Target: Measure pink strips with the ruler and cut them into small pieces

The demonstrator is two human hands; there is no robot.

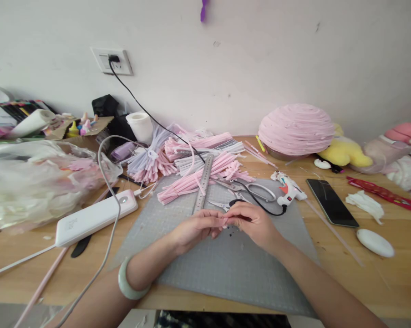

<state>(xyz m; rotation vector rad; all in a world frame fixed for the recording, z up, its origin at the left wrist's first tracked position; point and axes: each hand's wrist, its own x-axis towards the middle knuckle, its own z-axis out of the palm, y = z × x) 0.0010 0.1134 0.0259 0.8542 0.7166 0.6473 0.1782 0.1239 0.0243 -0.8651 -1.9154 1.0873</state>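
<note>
Over the grey cutting mat [260, 273], my left hand [196, 230] and my right hand [255, 225] meet fingertip to fingertip. Both are closed in a pinch. A tiny pale bit shows between the fingertips, too small to name. Several small black specks [231, 230] lie on the mat just below my right hand. Behind the hands are scissors [260, 191] with silver handles, a curved-tip tool [219, 204] partly hidden by my right hand, and a steel ruler [205, 177] lying across bundles of pink pipe cleaners [181, 187].
A white glue gun [289, 193] with a black cord rests at the mat's right edge. Beyond it are a phone [331, 202] and a white oval case [375, 242]. On the left, a white power bank [96, 221] trails a grey cable. A pink dome [296, 130] stands behind.
</note>
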